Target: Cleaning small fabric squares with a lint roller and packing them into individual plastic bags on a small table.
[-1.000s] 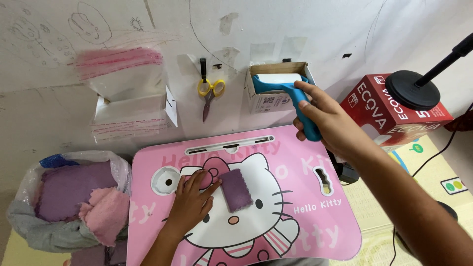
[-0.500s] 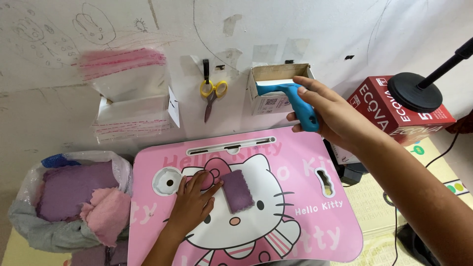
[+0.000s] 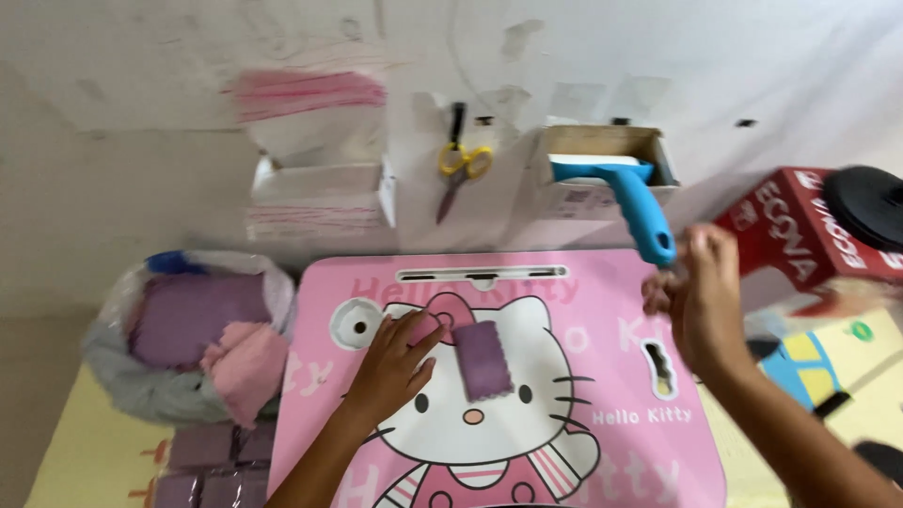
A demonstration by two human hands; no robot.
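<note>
At frame centre the left hand point(image 3: 393, 362) is lying flat, fingers spread, beside the purple cloth point(image 3: 483, 359) on the pink lap table point(image 3: 602, 376), while the right hand point(image 3: 701, 296), loosely curled and empty, is hovering just below the blue-handled roller point(image 3: 632, 202) resting in the wall box point(image 3: 602, 160)

A pale, scuffed wall point(image 3: 141, 113) fills the far side. A red carton point(image 3: 800, 226) stands at right. Yellow patterned floor mat point(image 3: 75, 442) lies near left.
</note>
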